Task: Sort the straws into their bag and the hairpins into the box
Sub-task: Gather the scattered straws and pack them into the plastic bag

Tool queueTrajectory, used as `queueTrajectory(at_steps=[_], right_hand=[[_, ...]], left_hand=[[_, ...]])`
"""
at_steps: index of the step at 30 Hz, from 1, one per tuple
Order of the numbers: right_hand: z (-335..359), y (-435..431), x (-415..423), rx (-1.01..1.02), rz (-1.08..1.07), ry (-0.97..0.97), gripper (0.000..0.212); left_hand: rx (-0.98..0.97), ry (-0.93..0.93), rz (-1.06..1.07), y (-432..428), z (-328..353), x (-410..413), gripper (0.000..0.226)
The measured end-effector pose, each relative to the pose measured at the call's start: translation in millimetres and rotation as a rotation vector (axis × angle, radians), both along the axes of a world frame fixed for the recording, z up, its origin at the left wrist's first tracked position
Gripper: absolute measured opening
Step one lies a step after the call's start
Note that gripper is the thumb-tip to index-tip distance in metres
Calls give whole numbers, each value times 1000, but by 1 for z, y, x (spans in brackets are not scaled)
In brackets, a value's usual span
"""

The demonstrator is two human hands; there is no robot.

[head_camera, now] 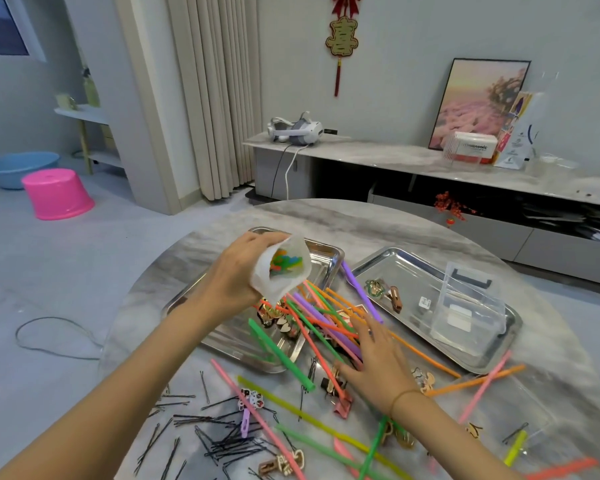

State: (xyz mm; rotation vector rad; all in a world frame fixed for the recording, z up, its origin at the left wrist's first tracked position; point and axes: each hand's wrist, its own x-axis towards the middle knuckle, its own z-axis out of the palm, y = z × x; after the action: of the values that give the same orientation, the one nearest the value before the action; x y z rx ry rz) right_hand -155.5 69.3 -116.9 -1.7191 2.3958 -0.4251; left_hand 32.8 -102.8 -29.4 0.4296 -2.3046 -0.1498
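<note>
1. The left grip curled round the translucent straw bag, holding it above the left steel tray.
2. The right grip lay spread, with straight fingers, on loose straws.
3. Black hairpins lay scattered on the bench.
4. The clear box stood in the right tray.

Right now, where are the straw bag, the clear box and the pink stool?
straw bag (274, 284), head view, its white side below the opening.
clear box (465, 306), head view, its front wall.
pink stool (58, 195), head view, the middle of its side.
</note>
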Motion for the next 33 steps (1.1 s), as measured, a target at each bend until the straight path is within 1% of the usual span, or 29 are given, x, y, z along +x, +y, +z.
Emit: queueTrajectory(at_steps=[1,4,6,8,10,12,14,17,18,20,22,24,26,27,28,29,31,32,33], right_hand=[[-1,0,-1,-29,1,-23,72],[1,-3,-3,-133,15,-78,54],[3,-4,-3,-161,30,-74,51],[3,-5,-2,-173,56,-59,61],[2,-6,-2,-180,96,-64,80],[2,-8,-1,-158,130,-80,92],[1,-9,-1,-116,115,-109,92],[-4,-12,-4,-24,60,-110,85],[-6,-13,-5,0,51,-106,83],[-10,-14,-6,4,43,-115,78],[-14,-16,-5,-14,53,-110,77],[-20,-18,-6,-3,72,-68,86],[-26,-21,-8,5,92,-15,97],[-27,-21,-8,0,96,-1,99],[-27,-22,-7,-4,95,7,99],[-26,-21,-7,-17,89,7,98],[-24,-21,-5,-55,79,-1,98],[-23,-20,-5,-75,78,-7,97],[-23,-19,-5,-93,80,-14,96]], left_hand=[[-21,-4,-22,2,1,-2,67],[-86,4,-55,4,11,-3,55],[-131,-2,-49,2,15,-1,48],[-163,-73,-32,-1,14,5,47],[-141,-192,-14,-4,5,12,59],[-91,-305,15,-6,-8,17,65],[-46,-398,28,-8,-23,20,63],[-9,-497,-9,-8,-44,23,53],[-16,-532,-12,-7,-51,24,53],[-57,-584,-7,-7,-58,24,61],[-102,-625,18,-7,-61,25,73],[-162,-696,115,-8,-63,26,94],[-197,-817,266,-5,-61,27,117],[-200,-894,329,-1,-58,26,123],[-207,-960,365,3,-54,26,120],[-215,-1010,394,6,-51,23,112],[-105,-1121,400,14,-35,16,93],[0,-1079,364,18,-29,11,84],[169,-954,310,22,-25,6,74]])
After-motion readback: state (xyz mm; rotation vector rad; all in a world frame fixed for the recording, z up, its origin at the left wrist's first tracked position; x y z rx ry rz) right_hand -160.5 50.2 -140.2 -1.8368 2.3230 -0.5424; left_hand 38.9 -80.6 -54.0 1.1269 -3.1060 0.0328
